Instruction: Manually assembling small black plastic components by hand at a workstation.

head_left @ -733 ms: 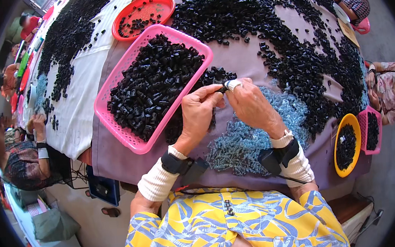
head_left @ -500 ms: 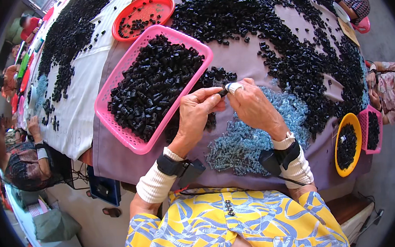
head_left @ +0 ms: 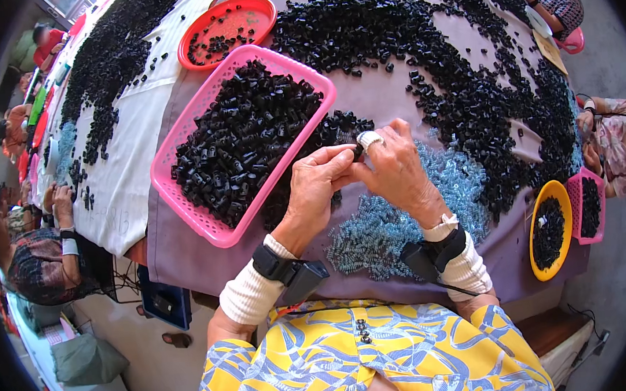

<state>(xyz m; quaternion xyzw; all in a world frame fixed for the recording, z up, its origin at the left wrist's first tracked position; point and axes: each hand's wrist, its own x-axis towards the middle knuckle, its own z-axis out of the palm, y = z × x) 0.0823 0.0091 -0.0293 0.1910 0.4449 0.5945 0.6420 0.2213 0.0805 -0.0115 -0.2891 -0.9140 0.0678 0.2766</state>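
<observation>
Pinched between both hands above a purple-covered table (head_left: 387, 109): one small black plastic piece (head_left: 358, 150), barely showing at the point where the fingertips meet. Left hand (head_left: 317, 183) closed narrow, thumb and forefinger drawn together on the piece from the left; right hand (head_left: 397, 165) likewise closed on it from the right, a white wrap on one finger. Directly below the hands, a loose heap of small pale-blue springs (head_left: 382, 227); just to the left, a pink basket (head_left: 216, 231) heaped with more black pieces, a red basket (head_left: 257, 3) beyond it nearly bare, and a broad band of black pieces scattered across the cloth (head_left: 467, 95). To the far right, a yellow bowl (head_left: 542, 269) and a second small pink basket (head_left: 601, 228), both holding black pieces. Other workers seated along the table's edges at left and upper right.

By the look of it, a light, rigid part, smooth enough to slip or roll, unlikely to break if dropped but easy to lose among the rest. Best taken by the sides with fingertip pads only, short grip, little force. Springs likely light too, yielding if squeezed, prone to tangling; best lifted singly by the coil.
</observation>
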